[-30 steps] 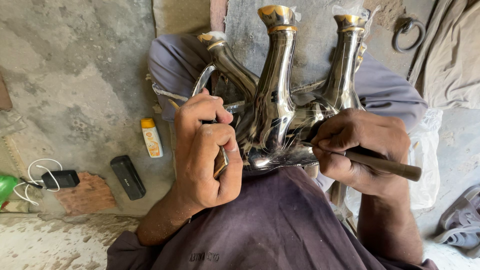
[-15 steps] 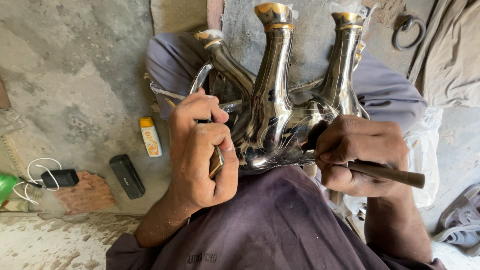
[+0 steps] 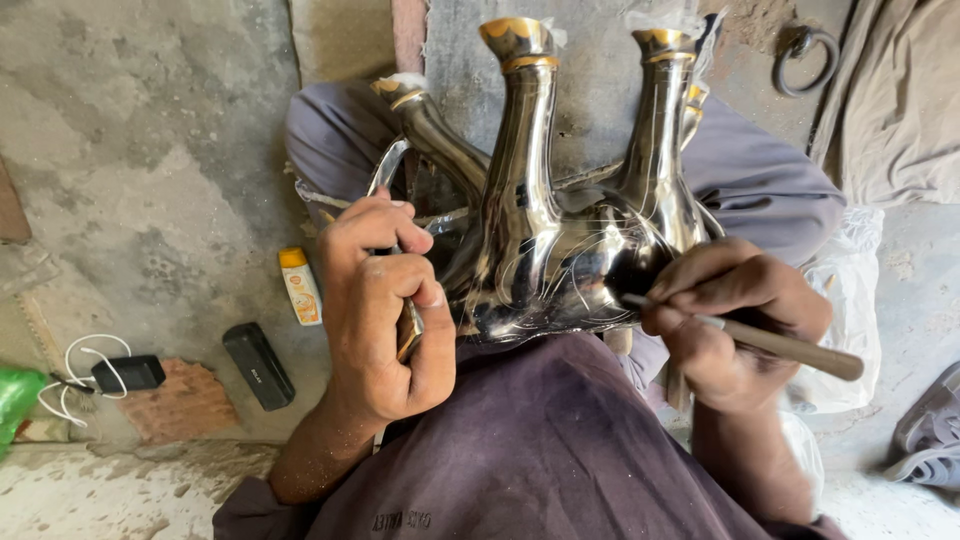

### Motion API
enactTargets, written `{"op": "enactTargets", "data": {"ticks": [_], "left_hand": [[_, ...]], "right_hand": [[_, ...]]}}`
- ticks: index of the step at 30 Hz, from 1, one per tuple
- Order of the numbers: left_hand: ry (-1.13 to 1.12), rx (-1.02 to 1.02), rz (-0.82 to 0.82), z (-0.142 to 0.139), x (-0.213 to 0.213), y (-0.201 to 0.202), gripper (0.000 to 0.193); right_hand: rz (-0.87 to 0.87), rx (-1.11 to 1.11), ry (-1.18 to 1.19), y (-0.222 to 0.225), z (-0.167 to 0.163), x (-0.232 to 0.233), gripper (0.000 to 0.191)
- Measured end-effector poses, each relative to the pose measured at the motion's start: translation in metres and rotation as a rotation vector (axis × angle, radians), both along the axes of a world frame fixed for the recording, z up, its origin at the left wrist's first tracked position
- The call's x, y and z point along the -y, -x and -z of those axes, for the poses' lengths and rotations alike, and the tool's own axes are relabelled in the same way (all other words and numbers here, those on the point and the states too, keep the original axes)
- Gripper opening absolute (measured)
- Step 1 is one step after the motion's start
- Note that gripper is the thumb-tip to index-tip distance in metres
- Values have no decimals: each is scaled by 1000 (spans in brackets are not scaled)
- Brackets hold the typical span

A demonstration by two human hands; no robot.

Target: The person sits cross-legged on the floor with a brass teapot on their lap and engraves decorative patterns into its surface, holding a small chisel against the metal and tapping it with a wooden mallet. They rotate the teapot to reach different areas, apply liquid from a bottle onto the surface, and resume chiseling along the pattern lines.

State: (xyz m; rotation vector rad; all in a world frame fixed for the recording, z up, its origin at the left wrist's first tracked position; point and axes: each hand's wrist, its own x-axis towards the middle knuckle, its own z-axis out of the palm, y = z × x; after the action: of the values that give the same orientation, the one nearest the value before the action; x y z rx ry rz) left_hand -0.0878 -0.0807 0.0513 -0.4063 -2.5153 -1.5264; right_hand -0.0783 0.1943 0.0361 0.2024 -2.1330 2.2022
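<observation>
At the far left edge a scrap of green plastic [image 3: 17, 400] lay on the rough concrete floor [image 3: 130, 150], and just beside it a small black charger [image 3: 128, 373] sat with its white cable [image 3: 80, 370] looped around it. A flat reddish brick [image 3: 185, 405] was set into the ground next to that, with a black rectangular case [image 3: 258, 366] lying at a slant on its right and a small yellow-capped tube [image 3: 300, 286] a little above it. The left hand [image 3: 385, 320] was curled shut around a small metal tool [image 3: 408, 330], only a brass-coloured sliver of which showed between the fingers, and its knuckles pressed against the near side of the polished metal animal figure [image 3: 550, 260]. That figure lay upside down on the person's lap, its shiny legs pointing away and ending in gold-tipped feet, its body resting on the dark purple garment [image 3: 540, 450]. The right hand [image 3: 730, 320] was closed tightly on a wooden-handled engraving tool [image 3: 790, 348], fingers bunched near the tip, and the thin metal point touched the figure's dark mirrored body, where fine scratched lines were visible. Farther right a white plastic sheet [image 3: 850, 300] lay under the knee, a metal ring [image 3: 800, 50] hung on the wall above, and beige cloth [image 3: 900, 110] filled the upper corner.
</observation>
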Motion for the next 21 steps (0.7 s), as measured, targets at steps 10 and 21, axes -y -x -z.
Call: {"op": "enactTargets", "data": {"ticks": [10, 21], "left_hand": [[22, -10, -24, 1, -6, 0, 14], [2, 22, -39, 7, -7, -5, 16]], "right_hand": [[468, 14, -196, -51, 11, 39, 19], [395, 17, -292, -46, 3, 35, 17]]}}
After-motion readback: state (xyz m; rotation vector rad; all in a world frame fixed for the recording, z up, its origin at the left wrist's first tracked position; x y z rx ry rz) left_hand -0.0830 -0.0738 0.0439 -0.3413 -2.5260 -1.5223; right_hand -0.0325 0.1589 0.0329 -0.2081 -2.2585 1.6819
